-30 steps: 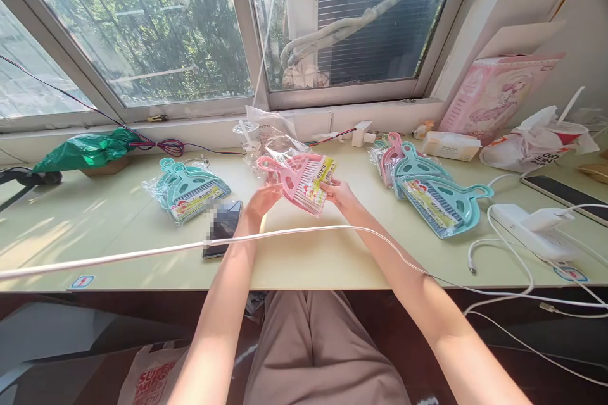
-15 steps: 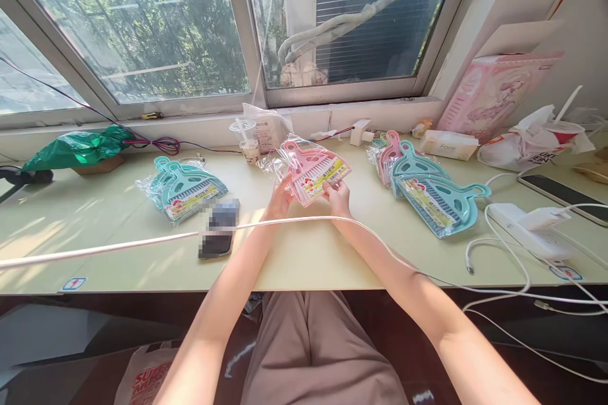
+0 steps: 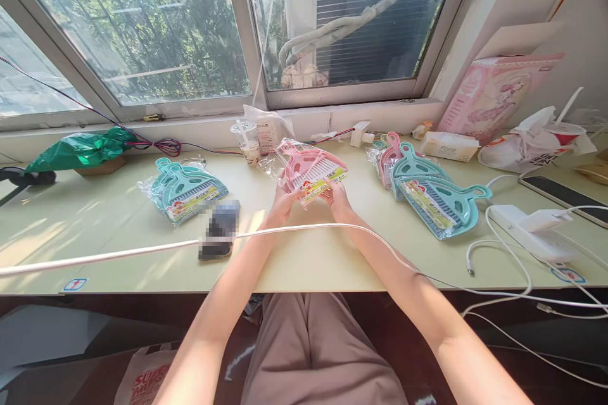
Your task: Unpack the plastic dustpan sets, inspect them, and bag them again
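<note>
A pink dustpan and brush set (image 3: 311, 168) in clear plastic wrap is held above the middle of the table. My left hand (image 3: 284, 195) is closed on its lower left side, and my right hand (image 3: 336, 195) grips its lower right edge by the yellow label. To the left lie teal dustpan sets (image 3: 190, 186) in clear wrap. On the right, a pink wrapped set (image 3: 392, 149) lies beside overlapping teal sets (image 3: 434, 202). The fingers under the pink set are partly hidden.
A phone (image 3: 221, 228) lies left of my forearms. A white cable (image 3: 313, 226) crosses over them. Behind stand a drink cup (image 3: 247, 142) and a paper bag (image 3: 273, 130). At the right are a power strip (image 3: 532, 231), a tissue pack (image 3: 449, 145) and another phone (image 3: 565, 199).
The held pink set has tilted and turned slightly, so its label sits more level. My left thumb now shows on its front, and both hands still hold it.
</note>
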The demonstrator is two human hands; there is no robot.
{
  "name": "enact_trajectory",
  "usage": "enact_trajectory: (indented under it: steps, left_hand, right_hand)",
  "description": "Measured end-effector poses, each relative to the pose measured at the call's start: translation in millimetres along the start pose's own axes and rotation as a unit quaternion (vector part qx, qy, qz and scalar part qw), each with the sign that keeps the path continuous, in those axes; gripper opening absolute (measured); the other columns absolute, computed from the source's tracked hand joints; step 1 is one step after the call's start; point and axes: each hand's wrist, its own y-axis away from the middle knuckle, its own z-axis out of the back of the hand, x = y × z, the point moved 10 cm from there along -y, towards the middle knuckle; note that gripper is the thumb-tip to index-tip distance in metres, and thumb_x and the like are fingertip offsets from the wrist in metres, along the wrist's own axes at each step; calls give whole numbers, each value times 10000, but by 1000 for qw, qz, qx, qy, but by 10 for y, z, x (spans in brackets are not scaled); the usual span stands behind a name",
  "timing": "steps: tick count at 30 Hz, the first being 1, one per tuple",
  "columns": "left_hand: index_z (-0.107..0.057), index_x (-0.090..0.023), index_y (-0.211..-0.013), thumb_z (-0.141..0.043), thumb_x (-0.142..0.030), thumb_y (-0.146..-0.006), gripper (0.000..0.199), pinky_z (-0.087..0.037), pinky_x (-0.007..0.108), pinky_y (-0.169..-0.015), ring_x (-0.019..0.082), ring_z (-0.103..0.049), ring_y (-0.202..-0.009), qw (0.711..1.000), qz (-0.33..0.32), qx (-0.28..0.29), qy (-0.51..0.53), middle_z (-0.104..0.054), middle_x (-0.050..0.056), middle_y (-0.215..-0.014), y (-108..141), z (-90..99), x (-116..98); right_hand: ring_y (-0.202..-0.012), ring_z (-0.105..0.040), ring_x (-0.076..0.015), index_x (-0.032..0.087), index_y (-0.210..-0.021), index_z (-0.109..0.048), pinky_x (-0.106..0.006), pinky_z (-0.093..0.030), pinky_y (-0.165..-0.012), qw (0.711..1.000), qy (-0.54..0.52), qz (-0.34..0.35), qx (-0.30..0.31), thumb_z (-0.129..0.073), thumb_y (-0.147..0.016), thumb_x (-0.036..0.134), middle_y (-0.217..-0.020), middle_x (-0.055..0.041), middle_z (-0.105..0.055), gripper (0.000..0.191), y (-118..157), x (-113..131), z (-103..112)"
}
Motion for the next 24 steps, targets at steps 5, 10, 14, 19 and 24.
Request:
enact_trajectory:
  steps: [5,10,14,19,24]
  left_hand:
    - [-359,-387,-1424,-818,-43,-522,1069,-529,403,-840,284,-584,-1169,999,7,42,-25,-613,27,-1290,56,-138,-20]
    - [-460,-369,-1390,-806,-129,-590,904,-510,440,-889,311,-534,-1241,976,36,210,-55,-578,54,-1348,187,-335,-95]
    - [-548,-337,-1327,-801,-24,-503,917,-453,455,-974,319,-511,-1273,960,64,264,-71,-595,79,-1331,132,-94,-152]
    - [-516,-350,-1343,-746,-186,-682,719,-409,458,-1043,256,-487,-1308,994,-34,97,42,-568,51,-1369,-172,380,-496]
    - [-527,-306,-1340,-463,-596,-876,551,-413,518,-1035,310,-443,-1330,988,-31,102,115,-559,38,-1374,-8,67,-669]
  right_hand:
    - [-945,-680,-161,235,-906,-513,-291,-584,-785,998,-53,16,-41,-674,-692,235,-1025,-20,-698,267,-91,28,177]
    - [-994,-669,-180,225,-955,-553,-299,-576,-794,998,-40,35,-33,-728,-652,234,-1086,-41,-699,350,-141,84,247]
    - [-1005,-668,-192,220,-922,-573,-309,-563,-822,998,-49,34,0,-776,-616,269,-1060,-44,-712,370,-154,128,182]
    - [-948,-678,-196,214,-900,-598,-318,-552,-824,998,-19,10,58,-826,-579,325,-991,-38,-722,409,-89,117,-12]
    - [-825,-680,-199,199,-897,-638,-318,-561,-728,989,11,-33,143,-885,-494,346,-913,-34,-728,495,95,-23,-286]
